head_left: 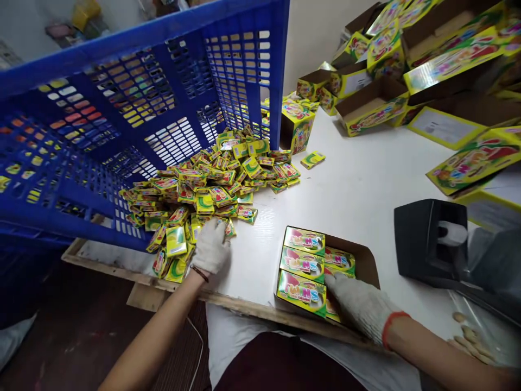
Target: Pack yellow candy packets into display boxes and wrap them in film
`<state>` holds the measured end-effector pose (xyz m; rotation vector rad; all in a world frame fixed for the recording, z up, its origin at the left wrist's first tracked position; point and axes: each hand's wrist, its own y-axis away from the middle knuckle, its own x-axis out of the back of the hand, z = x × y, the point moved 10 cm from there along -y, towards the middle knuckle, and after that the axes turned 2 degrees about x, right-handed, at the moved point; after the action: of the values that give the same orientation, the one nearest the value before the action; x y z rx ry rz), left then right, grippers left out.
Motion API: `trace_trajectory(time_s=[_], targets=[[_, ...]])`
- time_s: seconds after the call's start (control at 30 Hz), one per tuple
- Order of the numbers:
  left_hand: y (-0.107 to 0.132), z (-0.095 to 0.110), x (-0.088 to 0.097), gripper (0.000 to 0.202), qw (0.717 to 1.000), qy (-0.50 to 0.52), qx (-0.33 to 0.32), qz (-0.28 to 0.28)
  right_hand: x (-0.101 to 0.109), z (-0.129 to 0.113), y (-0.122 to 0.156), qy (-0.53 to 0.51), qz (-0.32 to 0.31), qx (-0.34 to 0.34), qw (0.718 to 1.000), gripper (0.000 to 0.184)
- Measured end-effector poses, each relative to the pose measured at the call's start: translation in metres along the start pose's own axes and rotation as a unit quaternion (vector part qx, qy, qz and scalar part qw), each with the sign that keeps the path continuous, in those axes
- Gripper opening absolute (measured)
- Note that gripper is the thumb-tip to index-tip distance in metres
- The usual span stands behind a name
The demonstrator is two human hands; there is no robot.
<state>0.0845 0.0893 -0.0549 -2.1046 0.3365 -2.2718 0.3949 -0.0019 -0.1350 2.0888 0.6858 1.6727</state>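
Note:
My left hand [211, 247], in a white knit glove, reaches to the front edge of a heap of small yellow-green packs [220, 184]. Its fingers are slightly bent and touch the nearest packs; nothing is clearly gripped. On the right, an open cardboard display box [366, 260] stands at the table's front edge. Three packs marked "TWINS" [303, 262] lie in its left row, with more packs [340, 260] in the row beside them. My gloved right hand [354, 298] reaches inside, its fingers closed at a pack in the right row; the fingertips are partly hidden.
A blue plastic crate [163, 98] lies tipped, its opening towards the heap. Behind it stands a yellow carton [299, 122], with a loose pack [312, 159] nearby. Several open printed cartons [374, 106] are piled at the right. A black tape dispenser [431, 239] stands beside the display box.

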Motion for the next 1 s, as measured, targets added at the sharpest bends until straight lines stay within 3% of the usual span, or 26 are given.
trace_trajectory(time_s=[0.07,0.13,0.23,0.3,0.4,0.5,0.57,0.6,0.67,0.73,0.77,0.87,0.93,1.0], targets=[[-0.016,-0.024,-0.004,0.028,0.996,-0.070,0.007,-0.045,-0.002,0.003,-0.002,-0.015,-0.020,-0.028,0.999,0.037],[-0.025,-0.035,-0.004,0.026,0.994,-0.089,-0.004,-0.062,0.002,-0.001,-0.004,-0.009,-0.044,-0.018,0.999,0.035],[-0.025,-0.023,0.011,0.024,0.997,-0.066,-0.038,-0.023,0.025,-0.012,-0.004,-0.015,-0.065,0.026,0.997,0.024],[-0.013,0.015,0.035,0.026,0.990,-0.018,-0.121,0.069,0.055,-0.020,-0.001,-0.103,-0.034,0.043,0.993,0.012],[0.028,0.097,0.076,0.031,0.927,0.078,-0.295,0.217,0.095,-0.034,0.006,-0.283,-0.001,0.058,0.957,0.030],[0.063,0.164,0.088,0.037,0.865,0.154,-0.410,0.243,0.113,-0.052,0.014,-0.370,-0.050,0.110,0.921,0.039],[0.067,0.182,0.084,0.043,0.857,0.183,-0.423,0.229,0.127,-0.049,0.019,-0.328,-0.046,0.149,0.932,0.032],[0.062,0.181,0.078,0.046,0.869,0.187,-0.403,0.217,0.133,-0.043,0.021,-0.282,-0.040,0.155,0.946,0.026],[0.038,0.158,0.061,0.049,0.921,0.158,-0.315,0.164,0.133,-0.025,0.021,-0.161,-0.054,0.133,0.976,0.018],[0.010,0.116,0.032,0.042,0.976,0.077,-0.195,0.050,0.124,-0.009,0.014,-0.025,-0.092,0.098,0.991,0.022],[0.000,0.090,0.016,0.036,0.990,0.021,-0.135,-0.023,0.117,-0.006,0.009,0.036,-0.112,0.089,0.989,0.026],[-0.005,0.019,-0.014,0.032,0.971,-0.132,0.002,-0.201,0.093,-0.013,-0.014,0.130,-0.157,0.095,0.974,0.032],[0.000,-0.013,-0.019,0.038,0.951,-0.196,0.043,-0.235,0.079,-0.021,-0.029,0.127,-0.171,0.103,0.972,0.034],[0.004,-0.034,-0.020,0.043,0.948,-0.223,0.058,-0.220,0.070,-0.025,-0.037,0.113,-0.174,0.107,0.972,0.037]])
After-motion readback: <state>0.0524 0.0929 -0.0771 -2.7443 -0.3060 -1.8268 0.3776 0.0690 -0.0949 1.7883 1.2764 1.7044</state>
